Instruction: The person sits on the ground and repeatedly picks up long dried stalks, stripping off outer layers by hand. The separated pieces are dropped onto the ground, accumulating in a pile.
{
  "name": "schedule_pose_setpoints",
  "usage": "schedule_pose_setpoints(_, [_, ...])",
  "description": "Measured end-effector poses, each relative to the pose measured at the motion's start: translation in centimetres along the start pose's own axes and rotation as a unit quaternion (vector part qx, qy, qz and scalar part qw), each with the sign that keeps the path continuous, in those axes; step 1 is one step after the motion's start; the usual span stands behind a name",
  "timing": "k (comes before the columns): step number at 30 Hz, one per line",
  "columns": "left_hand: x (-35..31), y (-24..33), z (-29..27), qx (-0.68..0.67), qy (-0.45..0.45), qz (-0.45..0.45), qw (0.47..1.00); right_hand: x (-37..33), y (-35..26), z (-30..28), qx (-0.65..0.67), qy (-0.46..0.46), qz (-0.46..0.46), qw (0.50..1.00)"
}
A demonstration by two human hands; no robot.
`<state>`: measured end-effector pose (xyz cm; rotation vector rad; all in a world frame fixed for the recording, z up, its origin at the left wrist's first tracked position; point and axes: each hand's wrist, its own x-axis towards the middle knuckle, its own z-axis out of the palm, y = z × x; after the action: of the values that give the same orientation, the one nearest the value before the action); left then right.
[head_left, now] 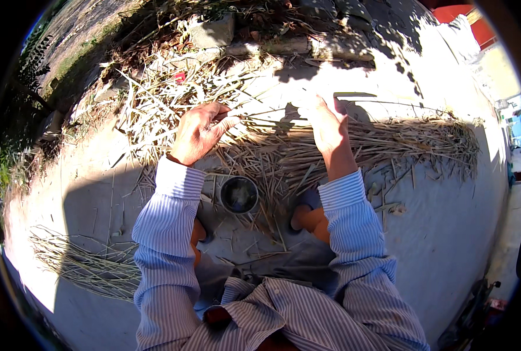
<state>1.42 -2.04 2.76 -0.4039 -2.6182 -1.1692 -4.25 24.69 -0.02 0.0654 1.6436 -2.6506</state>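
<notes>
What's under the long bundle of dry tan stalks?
Smooth grey ground, strewn with loose tan plant scraps, shows along the near edge of the bundle; whatever lies directly beneath is covered and can't be seen.

The left hand point(200, 133) is above a heap of pale straw point(155, 111), thumb near the fingers; the right hand point(330, 131), bleached by glare, is above a long bundle of dry stalks point(401, 140). What either grips is unclear. A round pot point(239, 195) stands near the feet. Greener stalks point(90, 263) lie at left on the ground point(447, 216), partly in shadow.
</notes>
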Motion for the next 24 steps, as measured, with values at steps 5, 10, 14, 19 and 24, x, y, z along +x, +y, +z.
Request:
schedule_pose_setpoints(5, [0.5, -0.4, 1.9, -0.214, 0.004, -0.087, 0.973, -1.0, 0.8, 2.4, -0.007, -0.099, -0.043, 0.994])
schedule_pose_setpoints(10, [0.0, -0.6, 2.2, -0.306, 0.023, -0.141, 0.941, -0.6, 1.3, 2.6, -0.067, -0.09, -0.101, 0.989])
schedule_pose_setpoints(14, [-0.6, -0.7, 2.2, 0.035, 0.085, 0.029, 0.995, -1.4, 1.6, 5.0, -0.018, -0.093, -0.099, 0.991])
schedule_pose_setpoints(19, [0.1, 0.2, 3.5, -0.267, 0.121, -0.058, 0.954, -2.0, 2.5, 5.8, -0.038, -0.105, -0.087, 0.99])
schedule_pose_setpoints(24, [0.5, -4.0, -2.8, -0.348, 0.248, -0.103, 0.898, -1.5, 1.6, 4.4, -0.056, -0.066, -0.093, 0.992])
